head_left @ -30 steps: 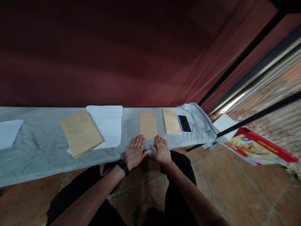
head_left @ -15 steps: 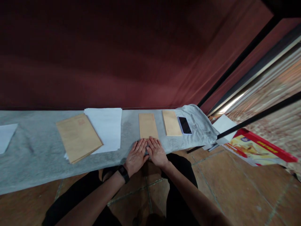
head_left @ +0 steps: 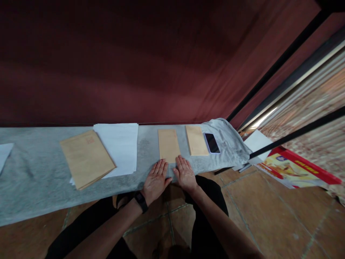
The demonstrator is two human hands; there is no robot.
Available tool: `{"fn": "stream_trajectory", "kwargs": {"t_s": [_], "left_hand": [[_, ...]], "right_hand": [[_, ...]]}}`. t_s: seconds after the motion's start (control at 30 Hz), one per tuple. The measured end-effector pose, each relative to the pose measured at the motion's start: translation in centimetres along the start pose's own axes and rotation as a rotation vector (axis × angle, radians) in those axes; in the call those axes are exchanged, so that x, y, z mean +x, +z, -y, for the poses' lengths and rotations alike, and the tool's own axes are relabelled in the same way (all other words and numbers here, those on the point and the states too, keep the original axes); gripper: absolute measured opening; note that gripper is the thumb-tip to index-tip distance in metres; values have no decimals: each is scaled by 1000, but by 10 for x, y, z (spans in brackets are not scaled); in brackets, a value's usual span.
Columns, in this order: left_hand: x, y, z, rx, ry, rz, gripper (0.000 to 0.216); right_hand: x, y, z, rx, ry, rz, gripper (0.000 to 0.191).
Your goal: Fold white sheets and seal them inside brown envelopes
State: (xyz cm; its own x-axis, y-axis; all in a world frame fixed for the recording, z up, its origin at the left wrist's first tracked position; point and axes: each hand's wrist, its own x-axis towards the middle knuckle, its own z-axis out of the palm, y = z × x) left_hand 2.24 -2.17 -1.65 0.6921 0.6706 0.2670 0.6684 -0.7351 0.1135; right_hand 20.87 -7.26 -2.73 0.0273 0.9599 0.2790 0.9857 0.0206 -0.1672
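A tan paper envelope (head_left: 168,144) lies flat on the grey cloth of a narrow table. At its near left corner rests my left hand (head_left: 155,180), palm down with the fingers stretched out; a dark band is on that wrist. My right hand (head_left: 185,175) lies flat as well, its fingertips at the envelope's near right corner. Neither hand grips anything. To the right is a second tan envelope or small stack of them (head_left: 196,141), with a phone (head_left: 212,143) beside it, dark screen up.
Left of my hands, large brown envelopes (head_left: 87,158) overlap a stack of white paper (head_left: 121,147). Another white sheet (head_left: 4,153) shows at the far left. A dark red wall (head_left: 107,72) stands behind the table. On the right are black metal bars and a red and yellow box (head_left: 296,169).
My hands have moved apart along the envelope's near edge, the right one shifting rightward. More of the envelope's near end shows. The view has shifted slightly.
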Motion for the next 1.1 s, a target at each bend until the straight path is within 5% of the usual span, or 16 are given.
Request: {"fn": "stream_trajectory", "kwargs": {"t_s": [0.27,0.5,1.1], "left_hand": [[9,-7,-2,-4,4,17,59],[10,12,-2,-22,57,-21,68],[14,17,-6,-34,61,14,72]], "right_hand": [[24,-4,-6,32,47,103,52],[66,6,-11,20,57,150,55],[145,38,-14,-33,138,51,58]]}}
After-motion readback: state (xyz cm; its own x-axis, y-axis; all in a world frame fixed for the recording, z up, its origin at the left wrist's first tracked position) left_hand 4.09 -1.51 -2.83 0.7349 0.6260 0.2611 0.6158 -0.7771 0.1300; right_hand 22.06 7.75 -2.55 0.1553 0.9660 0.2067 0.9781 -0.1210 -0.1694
